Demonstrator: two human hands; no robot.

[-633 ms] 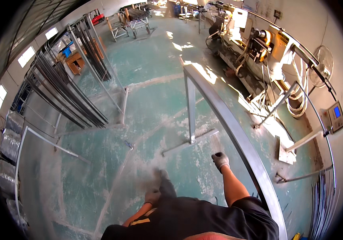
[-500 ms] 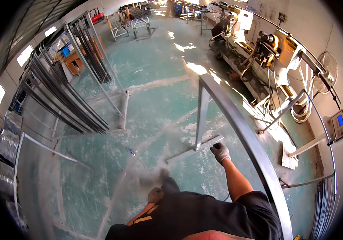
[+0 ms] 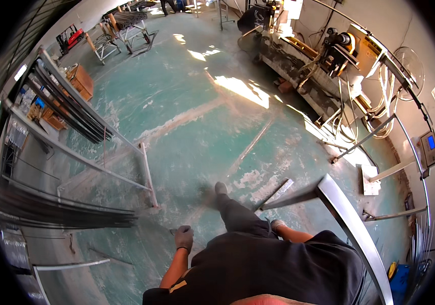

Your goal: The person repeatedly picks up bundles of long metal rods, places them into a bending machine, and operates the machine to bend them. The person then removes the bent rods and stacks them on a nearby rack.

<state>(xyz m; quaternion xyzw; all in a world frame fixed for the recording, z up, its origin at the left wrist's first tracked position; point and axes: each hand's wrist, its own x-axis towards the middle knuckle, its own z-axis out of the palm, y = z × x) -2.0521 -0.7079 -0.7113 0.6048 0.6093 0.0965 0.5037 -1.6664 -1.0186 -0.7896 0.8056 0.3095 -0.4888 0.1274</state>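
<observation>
My left hand (image 3: 184, 239), in a grey glove, hangs beside my body at the lower middle. Its fingers are curled in, and I see nothing held in them. A small dark thing (image 3: 172, 231) shows just beside it, too small to name. My right hand (image 3: 277, 227), also gloved, is low by my right leg and partly hidden by my body, so its fingers cannot be made out. Close to that arm stands a grey metal frame (image 3: 349, 218) with a thick top bar, a post and a flat foot (image 3: 278, 193) on the floor; the right hand appears apart from it.
Racks of long dark bent rods (image 3: 60, 206) stand at left, with a metal rail (image 3: 149, 173) along the floor. A machine (image 3: 349, 56) with cables and hoses lines the right wall, beside a scale display (image 3: 429, 147). A cart of rods (image 3: 128, 30) and a red forklift (image 3: 70, 38) are farther back.
I have stepped forward, one foot now out ahead. The left hand swung forward and the right hand dropped back beside my leg. The rod racks and the metal frame sit nearer to me.
</observation>
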